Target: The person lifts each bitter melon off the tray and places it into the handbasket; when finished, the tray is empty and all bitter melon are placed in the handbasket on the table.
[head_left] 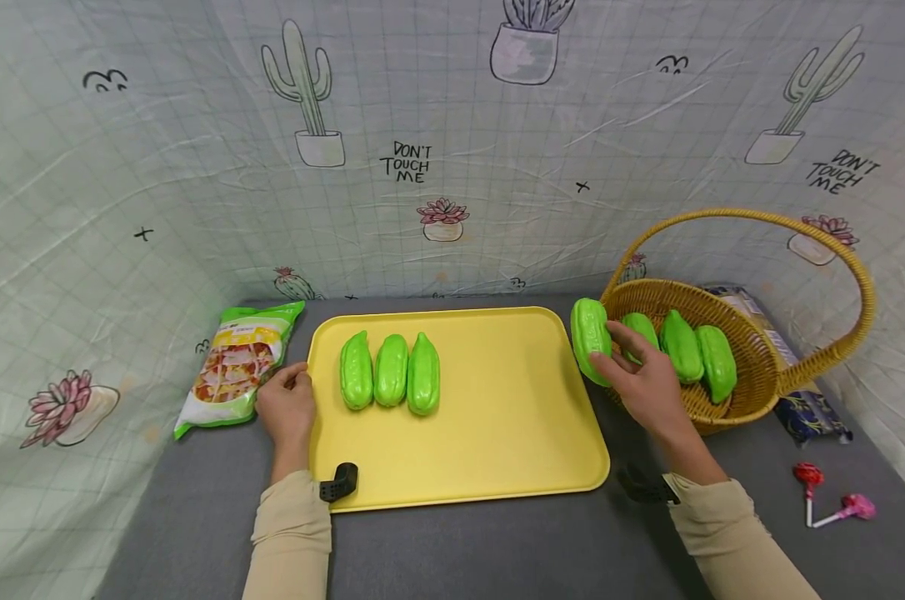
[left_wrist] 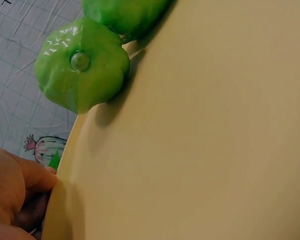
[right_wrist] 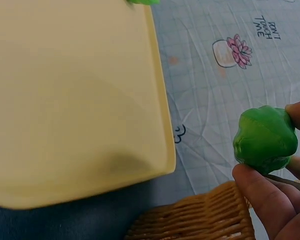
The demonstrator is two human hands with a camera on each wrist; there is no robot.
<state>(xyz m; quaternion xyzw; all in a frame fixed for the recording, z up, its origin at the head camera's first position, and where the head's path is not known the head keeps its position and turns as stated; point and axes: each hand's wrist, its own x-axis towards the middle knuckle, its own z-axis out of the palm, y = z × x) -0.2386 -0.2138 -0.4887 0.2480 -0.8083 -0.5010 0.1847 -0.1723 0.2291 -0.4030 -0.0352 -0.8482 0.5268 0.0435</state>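
Gourds (head_left: 390, 372): glossy green plastic look, smooth ribbed skin, sharp highlights. Held gourd (head_left: 591, 337): same shiny finish. Tray (head_left: 497, 433): yellow plastic, smooth, matt to satin. Basket (head_left: 752, 367): woven wicker, rough, tan. Table (head_left: 497, 550): grey cloth-like cover, matt, fine texture. Backdrop (head_left: 497, 183): thin printed sheet, creased, slight sheen. Snack bag (head_left: 235, 367): glossy printed plastic film. Sleeves (head_left: 291, 533): beige matt cloth.

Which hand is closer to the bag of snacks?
The left hand. It rests at the yellow tray's left edge, right beside the snack bag. The right hand is far across the tray, holding a green gourd by the wicker basket.
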